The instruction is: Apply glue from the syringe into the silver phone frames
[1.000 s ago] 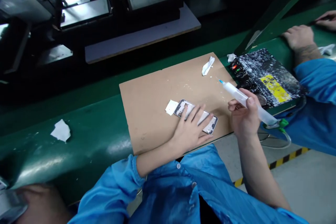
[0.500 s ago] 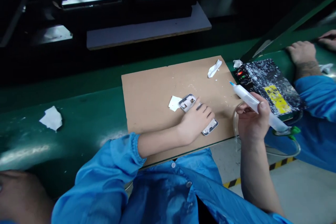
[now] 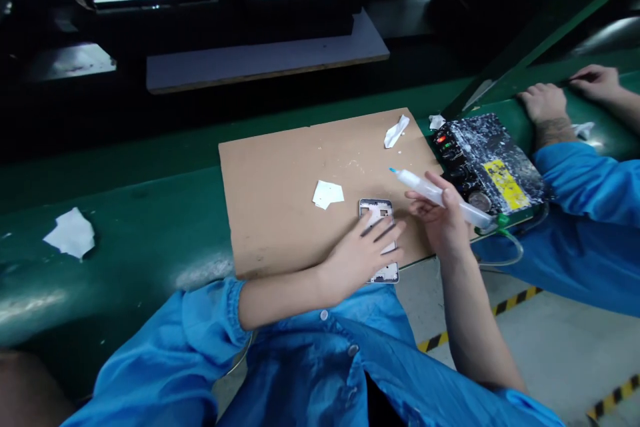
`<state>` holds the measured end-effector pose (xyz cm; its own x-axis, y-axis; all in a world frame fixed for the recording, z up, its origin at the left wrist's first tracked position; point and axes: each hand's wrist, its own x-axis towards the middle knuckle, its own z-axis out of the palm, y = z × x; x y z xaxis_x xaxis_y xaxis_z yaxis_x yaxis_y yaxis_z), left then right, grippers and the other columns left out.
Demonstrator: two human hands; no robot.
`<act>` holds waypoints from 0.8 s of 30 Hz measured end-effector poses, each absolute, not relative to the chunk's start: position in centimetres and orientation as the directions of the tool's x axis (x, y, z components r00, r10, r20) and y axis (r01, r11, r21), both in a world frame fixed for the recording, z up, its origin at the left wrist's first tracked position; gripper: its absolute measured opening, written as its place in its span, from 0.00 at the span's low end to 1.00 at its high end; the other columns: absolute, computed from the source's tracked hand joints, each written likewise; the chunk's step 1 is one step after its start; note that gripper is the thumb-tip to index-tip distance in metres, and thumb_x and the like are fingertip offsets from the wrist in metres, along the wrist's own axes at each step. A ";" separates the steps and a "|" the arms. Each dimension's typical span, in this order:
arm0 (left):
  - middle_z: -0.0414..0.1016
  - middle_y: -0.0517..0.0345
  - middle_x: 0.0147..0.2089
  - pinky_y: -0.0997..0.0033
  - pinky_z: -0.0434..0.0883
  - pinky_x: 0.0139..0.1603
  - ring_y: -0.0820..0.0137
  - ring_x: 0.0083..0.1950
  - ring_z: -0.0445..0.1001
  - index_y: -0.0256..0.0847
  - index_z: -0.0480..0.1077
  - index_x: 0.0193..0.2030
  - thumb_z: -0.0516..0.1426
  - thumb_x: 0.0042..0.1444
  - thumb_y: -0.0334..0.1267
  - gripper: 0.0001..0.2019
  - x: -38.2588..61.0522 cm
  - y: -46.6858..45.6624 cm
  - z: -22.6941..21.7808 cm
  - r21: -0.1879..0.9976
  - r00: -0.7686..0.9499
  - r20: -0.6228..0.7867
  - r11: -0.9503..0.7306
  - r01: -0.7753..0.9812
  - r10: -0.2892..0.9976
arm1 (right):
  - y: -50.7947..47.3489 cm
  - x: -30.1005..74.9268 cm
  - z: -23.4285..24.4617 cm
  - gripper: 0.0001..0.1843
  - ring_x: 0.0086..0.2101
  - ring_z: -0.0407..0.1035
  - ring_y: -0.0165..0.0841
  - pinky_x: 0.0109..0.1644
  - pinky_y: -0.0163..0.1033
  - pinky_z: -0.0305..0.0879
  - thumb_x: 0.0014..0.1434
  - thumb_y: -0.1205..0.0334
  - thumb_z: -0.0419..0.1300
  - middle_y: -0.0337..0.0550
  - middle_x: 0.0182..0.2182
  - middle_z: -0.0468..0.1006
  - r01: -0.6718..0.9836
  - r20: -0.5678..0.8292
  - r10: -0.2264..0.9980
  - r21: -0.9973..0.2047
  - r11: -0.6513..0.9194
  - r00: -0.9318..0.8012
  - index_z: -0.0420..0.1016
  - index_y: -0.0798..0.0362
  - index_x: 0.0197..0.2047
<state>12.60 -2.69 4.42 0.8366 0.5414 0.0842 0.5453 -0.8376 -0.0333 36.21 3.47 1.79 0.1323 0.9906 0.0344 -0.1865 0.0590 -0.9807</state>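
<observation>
Left hand point(image 3: 357, 259) over a phone frame point(image 3: 386, 273), right hand point(image 3: 445, 217) with a syringe point(image 3: 423, 187)

In my head view, the phone frame lies on the brown board point(image 3: 275, 213), at the edge near the body, its long side pointing away from me. My left hand is open above it, with fingers spread across its middle; I cannot tell how firmly they press. My right hand is closed around the clear syringe, whose blue tip point(image 3: 393, 170) points to the left and away, over the board. A white paper piece point(image 3: 329, 194) lies to the left of the frame, apart from it. On the green bench point(image 3: 150, 233), a worn black box point(image 3: 500, 147) stands just beside the board, at the right.
</observation>
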 end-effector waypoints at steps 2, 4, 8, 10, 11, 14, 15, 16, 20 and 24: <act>0.65 0.48 0.90 0.34 0.63 0.88 0.46 0.89 0.66 0.52 0.75 0.80 0.69 0.72 0.37 0.31 11.9 -2.5 4.2 0.022 0.820 0.086 -0.824 0.567 0.566 | 3.5 36.0 1.3 0.35 0.32 0.86 0.37 0.39 0.43 0.83 0.63 0.32 0.79 0.47 0.41 0.94 -0.161 -0.018 0.998 -0.987 -0.007 0.062 0.85 0.46 0.62; 0.67 0.44 0.89 0.39 0.63 0.89 0.48 0.88 0.67 0.46 0.72 0.83 0.68 0.72 0.34 0.34 11.3 -2.2 4.1 0.057 0.808 0.111 -0.815 0.576 0.579 | 3.6 35.8 0.9 0.31 0.33 0.85 0.38 0.40 0.45 0.83 0.61 0.35 0.82 0.44 0.40 0.93 -0.100 -0.002 0.997 -0.995 0.005 0.072 0.86 0.44 0.58; 0.79 0.42 0.81 0.54 0.69 0.84 0.55 0.82 0.76 0.35 0.76 0.78 0.63 0.78 0.36 0.25 10.7 -1.8 3.0 0.134 0.760 0.212 -0.789 0.600 0.614 | 4.1 35.5 0.6 0.22 0.30 0.76 0.35 0.35 0.42 0.74 0.56 0.42 0.85 0.39 0.34 0.87 0.137 0.155 0.972 -0.982 0.132 0.174 0.85 0.45 0.42; 0.81 0.42 0.78 0.54 0.71 0.82 0.54 0.80 0.78 0.33 0.78 0.75 0.62 0.80 0.38 0.22 10.7 -1.9 2.3 0.138 0.742 0.269 -0.787 0.601 0.613 | 4.4 35.3 0.6 0.21 0.28 0.73 0.34 0.33 0.41 0.70 0.58 0.41 0.83 0.37 0.31 0.83 0.233 0.216 0.962 -0.957 0.174 0.169 0.81 0.45 0.36; 0.82 0.43 0.77 0.53 0.71 0.82 0.54 0.80 0.78 0.33 0.78 0.74 0.61 0.80 0.39 0.21 10.8 -1.9 2.0 0.132 0.737 0.294 -0.789 0.600 0.609 | 4.5 35.2 0.7 0.22 0.27 0.71 0.34 0.32 0.41 0.68 0.60 0.41 0.81 0.36 0.29 0.81 0.261 0.237 0.960 -0.946 0.193 0.151 0.79 0.45 0.35; 0.83 0.43 0.76 0.53 0.73 0.80 0.54 0.78 0.80 0.33 0.79 0.72 0.60 0.81 0.38 0.20 11.1 -2.1 1.6 0.145 0.713 0.345 -0.785 0.602 0.610 | 4.3 34.8 0.9 0.22 0.23 0.68 0.32 0.28 0.40 0.67 0.65 0.38 0.79 0.32 0.24 0.75 0.225 0.244 0.967 -0.948 0.223 0.067 0.80 0.44 0.37; 0.84 0.43 0.75 0.52 0.73 0.79 0.54 0.77 0.80 0.33 0.79 0.72 0.60 0.81 0.38 0.20 11.2 -2.2 1.6 0.156 0.707 0.352 -0.783 0.602 0.614 | 4.2 34.7 1.0 0.21 0.22 0.69 0.32 0.27 0.41 0.68 0.67 0.36 0.78 0.31 0.24 0.76 0.184 0.220 0.975 -0.960 0.211 0.027 0.82 0.43 0.41; 0.84 0.44 0.74 0.52 0.74 0.79 0.54 0.77 0.80 0.33 0.79 0.72 0.60 0.81 0.38 0.19 11.3 -2.2 1.7 0.169 0.700 0.355 -0.779 0.604 0.620 | 4.0 34.6 1.1 0.21 0.23 0.73 0.34 0.28 0.41 0.71 0.68 0.35 0.77 0.32 0.26 0.79 0.150 0.190 0.982 -0.970 0.189 -0.011 0.84 0.43 0.46; 0.86 0.45 0.73 0.53 0.75 0.77 0.55 0.77 0.80 0.34 0.79 0.73 0.59 0.81 0.36 0.20 11.4 -2.2 2.0 0.210 0.681 0.369 -0.770 0.602 0.633 | 3.1 34.8 1.4 0.24 0.28 0.80 0.37 0.31 0.44 0.79 0.67 0.33 0.79 0.38 0.32 0.87 0.213 0.168 0.986 -0.963 0.167 -0.015 0.87 0.43 0.49; 0.85 0.44 0.74 0.53 0.75 0.77 0.56 0.77 0.80 0.33 0.79 0.73 0.58 0.80 0.34 0.20 11.5 -2.2 2.1 0.216 0.667 0.393 -0.769 0.602 0.633 | 2.8 35.1 1.2 0.26 0.24 0.74 0.34 0.27 0.43 0.71 0.64 0.31 0.81 0.36 0.29 0.83 0.372 0.261 0.964 -0.901 0.224 0.053 0.82 0.43 0.40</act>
<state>11.52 -2.23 2.09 0.6667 0.6330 0.3934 0.6022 -0.7685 0.2161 35.10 2.84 1.24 0.0533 0.9638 0.2613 0.3720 0.2237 -0.9009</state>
